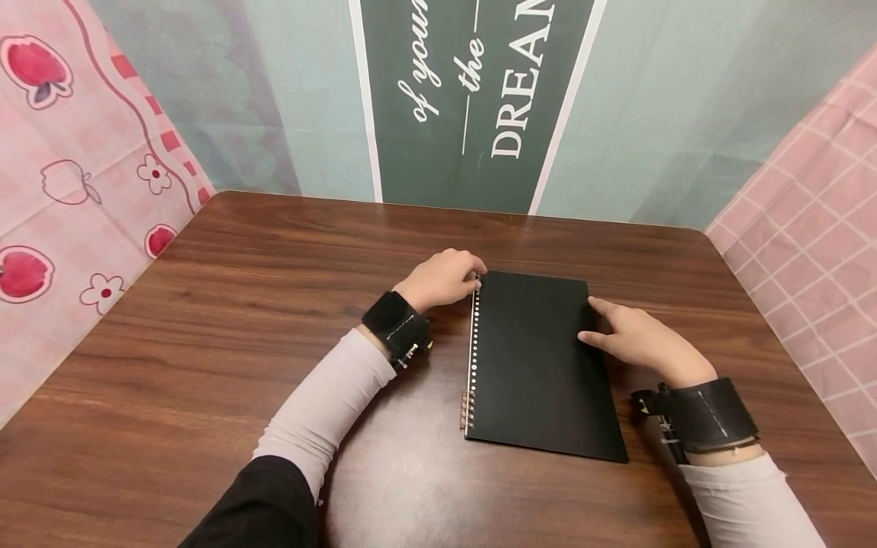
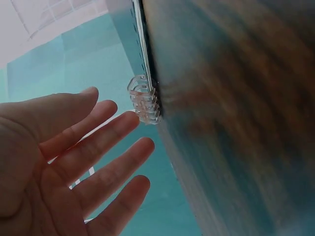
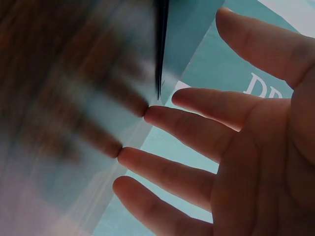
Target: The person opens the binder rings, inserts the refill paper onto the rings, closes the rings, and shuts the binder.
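A black-covered loose-leaf notebook (image 1: 537,365) lies flat on the table, with a row of punched holes down its left edge. Clear binder rings (image 1: 467,411) sit at that edge's near end; in the left wrist view, a clear ring cluster (image 2: 145,103) shows at the far end. My left hand (image 1: 444,278) is beside the far left corner, fingers loosely extended and fingertips close to these rings. At the right edge is my right hand (image 1: 644,339), its fingers straight and spread. Two of its fingertips (image 3: 152,112) touch the tabletop, while the thumb reaches over the cover's edge.
The brown wood-grain table (image 1: 240,320) meets a teal backdrop (image 1: 301,99) with white lettering along its far edge. Pink patterned cloth (image 1: 75,175) hangs on the left and a pink grid cloth (image 1: 808,213) on the right. Each wrist wears a black strap (image 1: 711,415).
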The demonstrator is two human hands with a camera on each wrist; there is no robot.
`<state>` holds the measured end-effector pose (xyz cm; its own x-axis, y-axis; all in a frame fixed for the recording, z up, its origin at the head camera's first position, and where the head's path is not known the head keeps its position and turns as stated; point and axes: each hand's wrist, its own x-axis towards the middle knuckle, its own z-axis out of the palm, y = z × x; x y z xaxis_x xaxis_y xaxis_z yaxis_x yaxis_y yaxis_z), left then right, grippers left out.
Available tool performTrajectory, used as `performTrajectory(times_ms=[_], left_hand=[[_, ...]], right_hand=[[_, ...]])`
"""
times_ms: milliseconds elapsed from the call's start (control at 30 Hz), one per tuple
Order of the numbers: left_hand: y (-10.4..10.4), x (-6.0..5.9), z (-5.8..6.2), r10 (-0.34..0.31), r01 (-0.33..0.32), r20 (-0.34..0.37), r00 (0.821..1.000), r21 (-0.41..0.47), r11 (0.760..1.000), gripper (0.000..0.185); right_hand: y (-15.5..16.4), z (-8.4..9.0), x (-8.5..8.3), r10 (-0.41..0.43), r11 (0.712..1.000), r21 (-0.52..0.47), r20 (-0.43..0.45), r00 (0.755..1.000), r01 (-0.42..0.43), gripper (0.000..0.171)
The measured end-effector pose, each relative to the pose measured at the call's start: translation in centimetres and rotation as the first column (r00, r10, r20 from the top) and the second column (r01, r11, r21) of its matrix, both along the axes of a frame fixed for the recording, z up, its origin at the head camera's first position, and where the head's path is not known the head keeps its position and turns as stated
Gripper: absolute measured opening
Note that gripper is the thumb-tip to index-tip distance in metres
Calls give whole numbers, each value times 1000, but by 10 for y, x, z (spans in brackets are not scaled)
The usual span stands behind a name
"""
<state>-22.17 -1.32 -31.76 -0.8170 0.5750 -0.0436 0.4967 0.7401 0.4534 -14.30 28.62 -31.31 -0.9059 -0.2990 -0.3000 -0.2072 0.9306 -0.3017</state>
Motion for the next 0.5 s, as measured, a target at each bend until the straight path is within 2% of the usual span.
performTrajectory(times_ms=[300, 500], left_hand=[[-8, -2, -3, -66, 67, -24, 997, 2, 998, 31], [-29, 5, 1, -68, 68, -53, 996, -10, 998, 33]], right_hand=[[1, -1, -2, 5, 1000, -3, -4, 1000, -5, 73], [4, 1, 0, -24, 1000, -9, -32, 999, 23, 69]])
